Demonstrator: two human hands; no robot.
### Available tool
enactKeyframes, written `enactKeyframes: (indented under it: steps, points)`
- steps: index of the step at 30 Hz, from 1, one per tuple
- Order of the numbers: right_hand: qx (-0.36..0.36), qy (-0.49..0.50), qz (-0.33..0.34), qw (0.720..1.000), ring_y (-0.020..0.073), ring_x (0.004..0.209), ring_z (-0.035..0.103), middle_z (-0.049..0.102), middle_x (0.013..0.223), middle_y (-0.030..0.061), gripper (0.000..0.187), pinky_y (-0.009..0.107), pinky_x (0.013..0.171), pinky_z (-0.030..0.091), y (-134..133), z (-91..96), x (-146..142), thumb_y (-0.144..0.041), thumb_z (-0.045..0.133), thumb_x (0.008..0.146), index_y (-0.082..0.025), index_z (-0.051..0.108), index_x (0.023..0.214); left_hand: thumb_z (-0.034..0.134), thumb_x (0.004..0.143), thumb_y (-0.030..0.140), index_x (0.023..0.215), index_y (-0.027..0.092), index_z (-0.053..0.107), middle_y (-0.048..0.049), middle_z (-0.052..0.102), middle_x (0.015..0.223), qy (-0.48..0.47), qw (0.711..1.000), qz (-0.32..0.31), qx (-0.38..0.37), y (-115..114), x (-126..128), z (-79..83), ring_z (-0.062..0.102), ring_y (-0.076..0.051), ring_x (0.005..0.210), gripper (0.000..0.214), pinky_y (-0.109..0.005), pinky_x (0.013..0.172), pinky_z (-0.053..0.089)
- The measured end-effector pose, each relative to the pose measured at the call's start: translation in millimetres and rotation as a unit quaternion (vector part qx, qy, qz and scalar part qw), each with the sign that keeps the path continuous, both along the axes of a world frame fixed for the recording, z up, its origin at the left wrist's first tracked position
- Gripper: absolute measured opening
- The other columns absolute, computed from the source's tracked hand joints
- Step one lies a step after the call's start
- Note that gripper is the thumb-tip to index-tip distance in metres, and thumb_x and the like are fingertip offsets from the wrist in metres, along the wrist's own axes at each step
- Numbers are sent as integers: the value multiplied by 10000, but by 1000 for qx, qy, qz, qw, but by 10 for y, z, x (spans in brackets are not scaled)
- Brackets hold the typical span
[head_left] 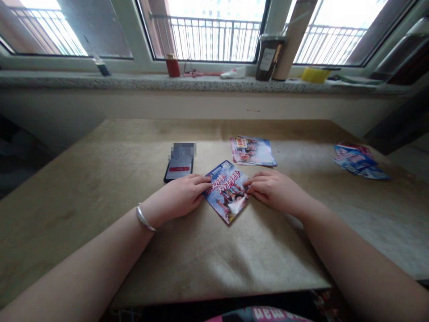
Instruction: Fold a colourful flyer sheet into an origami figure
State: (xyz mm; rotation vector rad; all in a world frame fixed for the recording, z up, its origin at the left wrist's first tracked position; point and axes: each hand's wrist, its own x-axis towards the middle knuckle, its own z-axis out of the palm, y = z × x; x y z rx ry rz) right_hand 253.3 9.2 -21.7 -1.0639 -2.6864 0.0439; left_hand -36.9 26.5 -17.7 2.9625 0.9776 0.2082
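Observation:
A colourful printed leaflet [228, 194] lies on the table in front of me, turned so that one corner points toward me. Red and white lettering and a small square code show on it. My left hand [186, 192], with a silver bangle at the wrist, grips its left corner, the fingers on top. At the opposite corner my right hand [270, 188] pinches the paper between bent fingers and thumb. Just beyond my left hand rests a phone [179, 167], its screen partly blurred out. A loose stack of similar leaflets [254, 150] sits behind the one I hold.
More leaflets [360, 161] lie fanned out on the far right of the tan-covered table [134, 241]. Along the window sill [134, 82] stand a red container [173, 66], a dark lidded jar [268, 58], a cardboard tube [291, 44] and a yellow item [315, 74].

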Motion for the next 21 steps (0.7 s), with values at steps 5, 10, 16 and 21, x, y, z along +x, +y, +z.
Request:
enactKeyframes:
  steps: [5,10,16,21]
  points:
    - [-33,12,-13,999,170,884,645,727,995,-5,193,327,799,505,2,12,52,-189,525,871,-252,707,877,475,889,191,1208,161,593,-97,587,1263,6,1000,5,-12,-34,22,55,569,-196,1124,342,-356,1013,439]
    - [-86,54,-8,995,161,896,648,726,995,3,190,306,797,506,-4,10,85,-169,530,855,-239,706,855,486,894,193,1080,182,653,-71,659,1102,24,999,1,-21,-58,21,127,623,-190,981,251,-340,909,498]
    - [-104,50,-34,993,169,849,634,708,882,25,186,294,770,491,0,-11,94,-137,525,824,-224,685,862,493,874,172,1072,180,643,-74,661,1077,31,999,13,-29,-59,18,146,626,-197,954,249,-349,887,505]
    - [-99,11,-108,989,180,812,621,689,868,36,165,291,747,465,-33,43,80,-156,528,787,-215,677,826,493,878,189,1015,176,651,-72,674,998,24,999,11,-46,-59,47,151,617,-194,949,210,-339,884,501]
